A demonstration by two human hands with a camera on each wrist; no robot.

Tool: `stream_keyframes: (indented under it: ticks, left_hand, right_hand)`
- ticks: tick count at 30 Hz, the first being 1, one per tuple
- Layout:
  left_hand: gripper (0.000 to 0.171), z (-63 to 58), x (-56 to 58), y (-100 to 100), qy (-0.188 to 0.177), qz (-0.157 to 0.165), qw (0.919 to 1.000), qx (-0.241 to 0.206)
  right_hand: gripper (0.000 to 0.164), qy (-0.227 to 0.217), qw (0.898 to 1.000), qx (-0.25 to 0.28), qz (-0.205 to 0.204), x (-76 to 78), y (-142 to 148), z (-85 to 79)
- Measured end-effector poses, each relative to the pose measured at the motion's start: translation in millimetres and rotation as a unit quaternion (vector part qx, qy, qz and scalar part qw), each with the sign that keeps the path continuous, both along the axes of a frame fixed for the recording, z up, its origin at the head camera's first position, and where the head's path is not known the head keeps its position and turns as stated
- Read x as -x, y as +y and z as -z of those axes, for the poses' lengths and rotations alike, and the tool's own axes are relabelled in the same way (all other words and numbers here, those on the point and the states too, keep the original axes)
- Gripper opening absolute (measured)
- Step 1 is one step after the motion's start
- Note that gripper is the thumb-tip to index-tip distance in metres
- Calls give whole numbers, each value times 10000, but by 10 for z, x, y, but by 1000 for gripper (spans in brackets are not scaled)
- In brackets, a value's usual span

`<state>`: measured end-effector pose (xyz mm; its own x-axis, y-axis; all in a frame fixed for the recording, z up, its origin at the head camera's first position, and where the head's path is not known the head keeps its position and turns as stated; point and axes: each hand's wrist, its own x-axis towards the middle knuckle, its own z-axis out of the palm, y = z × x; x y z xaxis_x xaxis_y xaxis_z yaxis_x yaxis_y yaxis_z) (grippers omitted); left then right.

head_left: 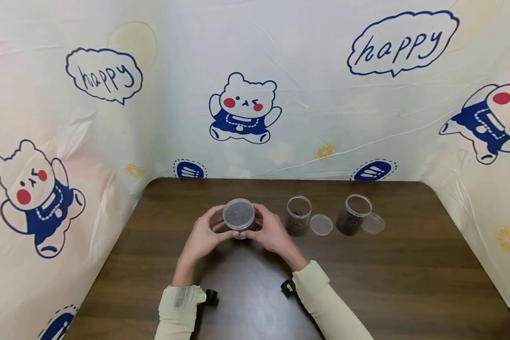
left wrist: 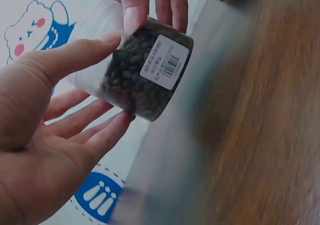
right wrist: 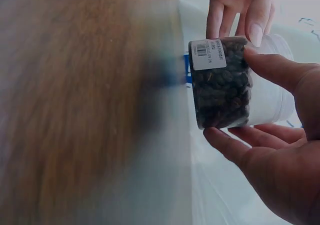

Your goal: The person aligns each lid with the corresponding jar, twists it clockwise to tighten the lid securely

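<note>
A clear plastic jar is held between both hands, its lid-covered top facing the head view. Dark brown beans or seeds fill its lower part, and a white barcode label is on its side. My left hand grips the jar from the left, thumb across the near side and fingers round the far side. From the right, my right hand grips it the same way, the thumbs close together. In the wrist views the jar's base seems to be off the table.
To the right stand two uncovered clear jars with dark contents. A round translucent lid lies beside the nearer one, another lid beside the farther one. The brown table meets a printed cloth at its back edge.
</note>
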<state>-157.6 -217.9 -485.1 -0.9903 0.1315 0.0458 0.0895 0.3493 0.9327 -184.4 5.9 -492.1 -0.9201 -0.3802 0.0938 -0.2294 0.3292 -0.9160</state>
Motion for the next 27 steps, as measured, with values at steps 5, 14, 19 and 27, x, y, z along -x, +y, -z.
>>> stream_keyframes:
  ticks: [5,14,19,27]
  left_hand:
    - [77,60,26,-118,-68,-243,9997,-16]
    - [77,93,32,-231,-157,-446,9989,-64]
    - [78,143,62,-265,-237,-628,9973,-310]
    - [79,198,72,-298,-362,-702,9963,-323]
  right_hand:
    - [76,-103,9996,229,-156,90,-155,36]
    - [76,-291,9993,159,-174,155,-308,49]
    - [75,-334,9991,187,-183,203,-349,56]
    - [76,-432,9986,176,-252,232,-368,87]
